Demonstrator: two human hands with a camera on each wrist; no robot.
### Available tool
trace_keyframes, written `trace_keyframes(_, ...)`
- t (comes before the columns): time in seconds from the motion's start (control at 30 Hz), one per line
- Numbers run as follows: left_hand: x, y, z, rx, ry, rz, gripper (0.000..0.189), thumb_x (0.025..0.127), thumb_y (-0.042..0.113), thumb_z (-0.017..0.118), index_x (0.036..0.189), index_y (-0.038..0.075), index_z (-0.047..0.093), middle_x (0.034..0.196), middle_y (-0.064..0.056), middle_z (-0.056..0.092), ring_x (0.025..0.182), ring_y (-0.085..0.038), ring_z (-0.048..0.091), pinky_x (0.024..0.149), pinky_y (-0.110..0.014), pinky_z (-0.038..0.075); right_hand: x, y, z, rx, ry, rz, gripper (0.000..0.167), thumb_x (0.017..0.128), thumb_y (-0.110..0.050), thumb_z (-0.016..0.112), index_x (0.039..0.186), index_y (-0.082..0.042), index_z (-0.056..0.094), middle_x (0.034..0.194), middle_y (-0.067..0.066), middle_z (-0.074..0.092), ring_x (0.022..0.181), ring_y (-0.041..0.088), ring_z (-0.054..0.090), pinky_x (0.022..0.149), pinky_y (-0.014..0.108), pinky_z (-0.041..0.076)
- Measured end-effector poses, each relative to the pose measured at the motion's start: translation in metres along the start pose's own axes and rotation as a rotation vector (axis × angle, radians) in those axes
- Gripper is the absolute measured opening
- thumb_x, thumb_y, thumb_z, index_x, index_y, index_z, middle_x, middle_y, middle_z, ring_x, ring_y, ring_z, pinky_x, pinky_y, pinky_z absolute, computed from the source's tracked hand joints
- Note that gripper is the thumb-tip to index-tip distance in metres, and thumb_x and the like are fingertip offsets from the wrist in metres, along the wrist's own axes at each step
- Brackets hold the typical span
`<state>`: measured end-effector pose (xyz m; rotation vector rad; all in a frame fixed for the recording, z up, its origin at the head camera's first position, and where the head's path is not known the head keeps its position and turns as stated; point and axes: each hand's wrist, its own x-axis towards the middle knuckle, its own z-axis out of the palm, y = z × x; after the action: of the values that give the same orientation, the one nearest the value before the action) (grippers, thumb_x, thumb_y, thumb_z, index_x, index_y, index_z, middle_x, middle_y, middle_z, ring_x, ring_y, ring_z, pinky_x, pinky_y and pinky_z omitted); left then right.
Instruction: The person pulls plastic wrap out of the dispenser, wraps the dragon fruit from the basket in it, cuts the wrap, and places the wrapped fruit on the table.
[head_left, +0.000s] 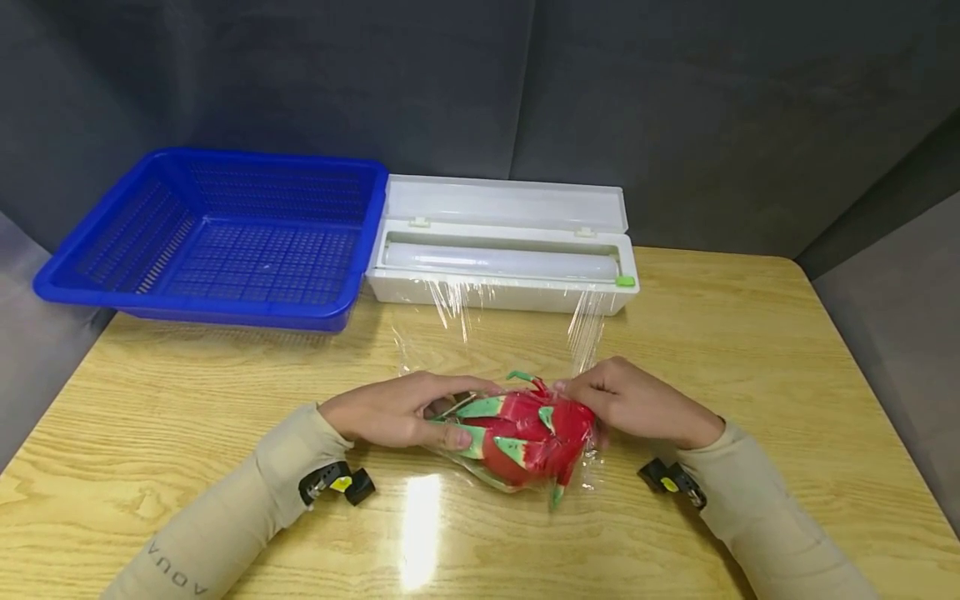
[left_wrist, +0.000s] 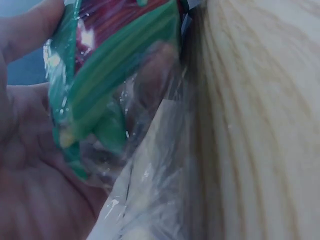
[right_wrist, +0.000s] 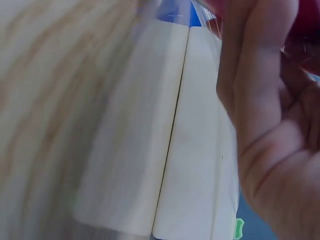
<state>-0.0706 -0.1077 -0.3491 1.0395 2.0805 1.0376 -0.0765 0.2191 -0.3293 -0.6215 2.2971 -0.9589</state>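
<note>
A red dragon fruit with green-tipped scales lies low over the table, wrapped in clear cling film. My left hand grips its green end, thumb in front and fingers behind. In the left wrist view, shiny film covers the green scales. At the red end, my right hand holds the wrapped fruit with bent fingers; its fingertips are partly hidden. A sheet of cling film stretches from the fruit back to a white dispenser box, whose lid is raised over the film roll.
To the left of the dispenser stands a blue plastic basket with slotted walls, touching or almost touching it. Under everything is a wood-grain table. A dark cloth hangs behind its back edge.
</note>
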Motion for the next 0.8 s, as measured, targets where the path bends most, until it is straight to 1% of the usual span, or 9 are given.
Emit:
trace_keyframes(0.1, 0.001, -0.001, 0.0, 0.002, 0.007, 0.006, 0.064, 0.101, 0.046, 0.062, 0.159, 0.032, 0.04, 0.152, 0.007, 0.056, 0.103, -0.013, 0.06, 0.093, -0.032, 0.052, -0.001, -0.001, -0.001, -0.028, 0.077, 0.015, 0.027, 0.104, -0.034, 0.061, 0.093, -0.019, 0.081, 0.067, -0.004, 0.068, 0.051, 0.015, 0.062, 0.052, 0.029, 0.055)
trace_keyframes(0.2, 0.002, 0.0, 0.001, 0.001, 0.007, 0.008, 0.064, 0.101, 0.044, 0.062, 0.159, 0.03, 0.039, 0.151, 0.006, 0.058, 0.106, -0.011, 0.062, 0.097, -0.033, 0.052, -0.003, -0.004, -0.001, -0.074, 0.16, 0.011, 0.02, 0.101, -0.038, 0.066, 0.104, -0.024, 0.081, 0.067, -0.005, 0.068, 0.051, 0.011, 0.06, 0.05, 0.028, 0.053)
trace_keyframes(0.27, 0.002, 0.0, 0.001, -0.002, 0.007, 0.004, 0.064, 0.101, 0.043, 0.062, 0.159, 0.029, 0.039, 0.151, 0.006, 0.058, 0.111, -0.01, 0.063, 0.101, -0.034, 0.052, -0.005, -0.007, -0.002, -0.118, 0.216, -0.001, 0.021, 0.1, -0.039, 0.067, 0.106, -0.024, 0.081, 0.063, -0.006, 0.064, 0.052, 0.009, 0.057, 0.05, 0.025, 0.049)
trace_keyframes(0.33, 0.002, 0.0, 0.001, -0.005, 0.007, -0.002, 0.065, 0.101, 0.043, 0.063, 0.159, 0.027, 0.039, 0.153, 0.005, 0.057, 0.117, -0.011, 0.063, 0.105, -0.036, 0.051, -0.008, -0.012, -0.003, -0.157, 0.277, -0.011, 0.022, 0.1, -0.039, 0.067, 0.108, -0.022, 0.08, 0.063, -0.005, 0.064, 0.053, 0.008, 0.055, 0.05, 0.024, 0.046)
trace_keyframes(0.47, 0.002, 0.001, 0.001, -0.013, 0.002, -0.009, 0.065, 0.101, 0.042, 0.063, 0.159, 0.026, 0.039, 0.151, 0.005, 0.059, 0.117, -0.011, 0.063, 0.104, -0.035, 0.052, -0.015, -0.022, -0.007, -0.219, 0.375, -0.044, 0.02, 0.101, -0.037, 0.067, 0.103, -0.021, 0.08, 0.062, -0.006, 0.061, 0.056, 0.006, 0.051, 0.052, 0.023, 0.042)
trace_keyframes(0.57, 0.001, 0.001, 0.001, -0.013, 0.0, -0.01, 0.066, 0.101, 0.04, 0.064, 0.16, 0.025, 0.038, 0.145, 0.005, 0.062, 0.108, -0.009, 0.063, 0.1, -0.032, 0.052, -0.022, -0.027, -0.012, -0.248, 0.4, -0.081, 0.016, 0.101, -0.035, 0.067, 0.099, -0.025, 0.079, 0.067, -0.008, 0.065, 0.059, 0.005, 0.052, 0.055, 0.023, 0.045)
trace_keyframes(0.67, 0.001, 0.001, 0.001, -0.002, 0.003, -0.012, 0.067, 0.1, 0.04, 0.064, 0.16, 0.024, 0.038, 0.126, 0.007, 0.068, 0.093, -0.008, 0.059, 0.088, -0.028, 0.053, -0.03, -0.031, -0.016, -0.293, 0.41, -0.112, 0.011, 0.099, -0.033, 0.07, 0.1, -0.026, 0.078, 0.078, -0.011, 0.069, 0.065, 0.003, 0.055, 0.061, 0.022, 0.05)
trace_keyframes(0.73, 0.001, 0.001, 0.001, 0.006, 0.003, -0.014, 0.067, 0.1, 0.04, 0.065, 0.16, 0.024, 0.038, 0.105, 0.007, 0.065, 0.083, -0.009, 0.053, 0.078, -0.026, 0.05, -0.034, -0.033, -0.019, -0.312, 0.386, -0.114, 0.012, 0.096, -0.032, 0.073, 0.106, -0.025, 0.077, 0.085, -0.01, 0.071, 0.069, 0.003, 0.058, 0.064, 0.022, 0.052)
trace_keyframes(0.8, 0.001, 0.001, 0.0, 0.014, 0.004, -0.016, 0.067, 0.1, 0.04, 0.065, 0.16, 0.025, 0.038, 0.093, 0.007, 0.058, 0.079, -0.009, 0.049, 0.072, -0.025, 0.047, -0.037, -0.034, -0.021, -0.322, 0.319, -0.091, 0.026, 0.095, -0.037, 0.074, 0.118, -0.024, 0.073, 0.093, -0.01, 0.071, 0.074, 0.002, 0.061, 0.067, 0.022, 0.054)
